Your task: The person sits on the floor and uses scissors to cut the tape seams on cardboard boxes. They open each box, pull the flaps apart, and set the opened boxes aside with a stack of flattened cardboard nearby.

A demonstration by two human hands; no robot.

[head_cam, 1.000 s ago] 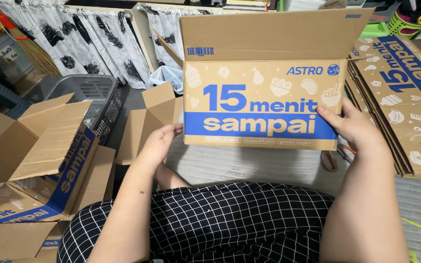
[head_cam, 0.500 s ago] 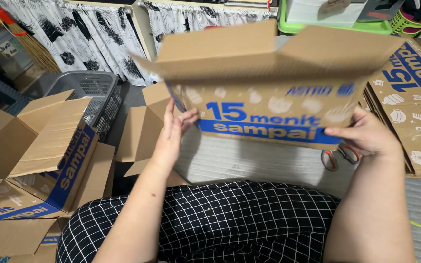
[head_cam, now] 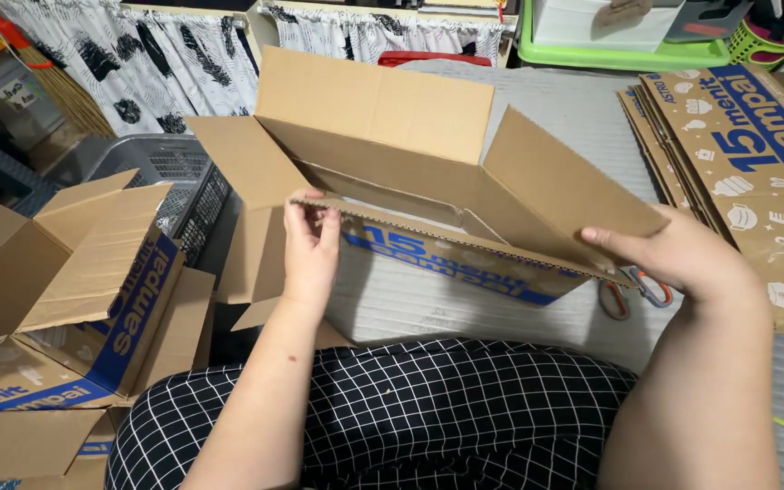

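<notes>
I hold a brown cardboard box (head_cam: 410, 127) with a blue printed band above my lap, tipped so its open top faces me and all its flaps are spread. My left hand (head_cam: 312, 243) grips the near flap's edge at the left corner. My right hand (head_cam: 682, 259) holds the box at its right side, under the right flap. Part of the box's inside bottom shows between the flaps.
An opened box of the same kind (head_cam: 93, 299) lies at my left with more cardboard under it. A stack of flat boxes (head_cam: 755, 172) lies at the right. A grey mesh basket (head_cam: 170, 177), scissors (head_cam: 632, 290) on the grey mat, and a green tray (head_cam: 619, 54) sit around.
The box has tipped from showing its printed front to showing its open top. The flaps have spread outward. My left hand moved up to the near flap's edge.
</notes>
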